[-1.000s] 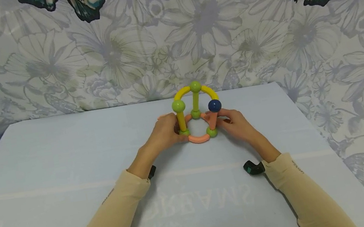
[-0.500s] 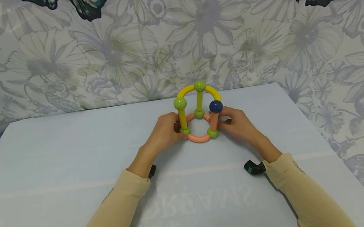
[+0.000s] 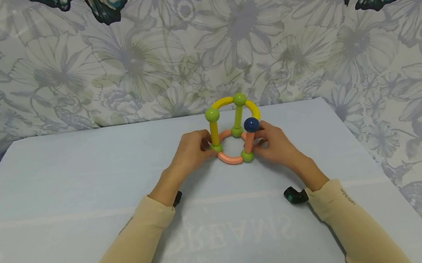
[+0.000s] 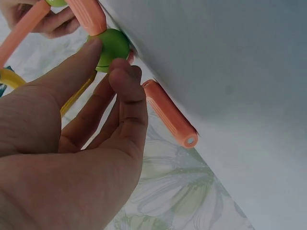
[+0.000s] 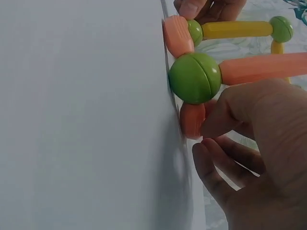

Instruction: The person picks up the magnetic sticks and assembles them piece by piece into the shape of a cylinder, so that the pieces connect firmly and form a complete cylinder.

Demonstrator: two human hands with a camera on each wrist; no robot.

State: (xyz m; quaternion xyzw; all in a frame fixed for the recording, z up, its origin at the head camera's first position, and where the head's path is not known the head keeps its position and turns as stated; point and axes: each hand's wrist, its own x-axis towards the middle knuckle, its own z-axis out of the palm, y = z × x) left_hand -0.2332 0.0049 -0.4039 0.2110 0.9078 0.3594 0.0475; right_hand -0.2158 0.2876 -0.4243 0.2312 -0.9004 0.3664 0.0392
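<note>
A ball-and-rod construction toy (image 3: 232,161) stands on the table, with curved orange rods and green balls forming its base ring. Yellow, green and orange uprights rise from it, and curved yellow rods (image 3: 223,101) join at the top. A dark blue ball (image 3: 251,124) caps the orange upright. My left hand (image 3: 191,149) pinches the green ball (image 4: 113,48) at the left of the base between thumb and fingers. On the right, my right hand (image 3: 275,141) holds the curved orange base rod (image 5: 193,120) beside the front green ball (image 5: 195,78), its thumb against the rod.
A loose orange rod (image 4: 170,115) lies on the table (image 3: 79,178) behind my left hand, which hides it in the head view. The flower-patterned wall (image 3: 167,56) rises behind the table's far edge. Dark wrist devices (image 3: 296,194) sit at the sleeves.
The toy has turned clockwise as seen from above: its back post has moved right, its left post away, and the front ball slightly nearer. Both hands keep their hold.
</note>
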